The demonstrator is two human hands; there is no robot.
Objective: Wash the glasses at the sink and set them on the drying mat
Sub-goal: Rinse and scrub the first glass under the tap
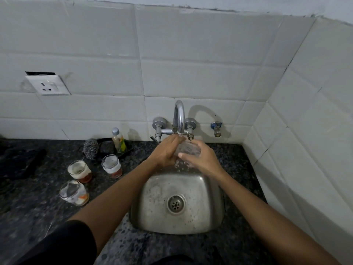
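Setting: a dark speckled counter (238, 163) met white wall tiles (191, 77); a steel sink (152, 217) sat in it.
Right hand (202, 159): curled round a clear glass (189, 149) under the tap (179, 115).
Left hand (166, 152): fingers lay against that glass at its 9 o'clock; whether they gripped it, I could not tell.
Progress: seemingly one glass mid-rinse; three dirty glasses (95, 173) waited at the sink's 9 to 10 o'clock.
Drying mat: not clearly seen.

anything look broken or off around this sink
Yes: the wall socket left of the tap sits crooked, its plate tilted, with a dark open gap in the tile above it. The glass nearest on the counter leans; whether it is damaged is unclear.
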